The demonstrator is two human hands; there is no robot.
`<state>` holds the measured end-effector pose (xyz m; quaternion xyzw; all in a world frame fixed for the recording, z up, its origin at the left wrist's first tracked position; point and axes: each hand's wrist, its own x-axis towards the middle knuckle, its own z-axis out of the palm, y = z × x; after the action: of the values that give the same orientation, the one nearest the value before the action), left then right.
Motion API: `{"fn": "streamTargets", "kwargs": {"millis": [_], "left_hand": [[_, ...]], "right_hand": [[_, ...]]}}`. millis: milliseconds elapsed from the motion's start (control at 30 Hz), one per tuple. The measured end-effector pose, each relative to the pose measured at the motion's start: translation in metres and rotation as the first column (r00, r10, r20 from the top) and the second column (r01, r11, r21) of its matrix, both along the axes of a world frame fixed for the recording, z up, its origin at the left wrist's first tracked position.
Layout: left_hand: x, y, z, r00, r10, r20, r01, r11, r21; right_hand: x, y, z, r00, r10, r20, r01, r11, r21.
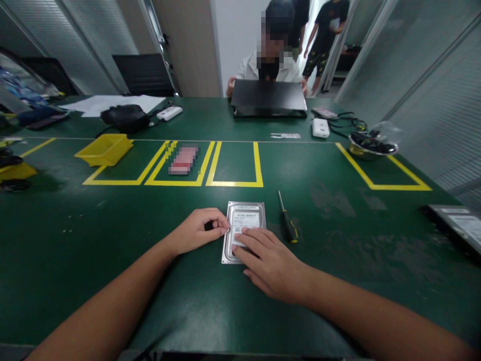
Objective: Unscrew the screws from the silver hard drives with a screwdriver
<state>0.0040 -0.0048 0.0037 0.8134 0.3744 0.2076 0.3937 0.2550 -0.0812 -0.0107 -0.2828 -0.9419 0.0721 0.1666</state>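
Note:
A silver hard drive (246, 208) with a white label lies flat on the green table, in front of me. At its left edge is my left hand (199, 230), thumb and fingertips pinched together; whatever they hold there is too small to make out. My right hand (268, 260) rests across the drive's lower right part, its fingers stretched out over the label and hiding some of it. Just right of the drive lies a screwdriver (287, 225) with a black and yellow handle, which neither hand touches.
Yellow tape outlines cross the table, with a yellow bin (105, 150) at the left. A metal bowl (372, 148) of dark items stands at the right, above another hard drive (458, 225). Opposite, a person holds a black panel-like case (268, 98). Tiny bits (67, 230) lie left.

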Motion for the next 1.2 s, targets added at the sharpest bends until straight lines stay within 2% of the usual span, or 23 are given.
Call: {"fn": "streamTargets", "kwargs": {"millis": [1033, 1200], "left_hand": [[-0.0007, -0.0027, -0.0027, 1.000, 0.001, -0.010, 0.000, 1.000, 0.013], [-0.0011, -0.0030, -0.0015, 1.000, -0.010, -0.022, 0.011, 1.000, 0.022]], "right_hand": [[-0.0018, -0.0053, 0.0039, 1.000, -0.012, 0.003, 0.012, 0.999, 0.046], [-0.0009, -0.0083, 0.0042, 1.000, -0.018, 0.003, 0.018, 1.000, 0.020]]}}
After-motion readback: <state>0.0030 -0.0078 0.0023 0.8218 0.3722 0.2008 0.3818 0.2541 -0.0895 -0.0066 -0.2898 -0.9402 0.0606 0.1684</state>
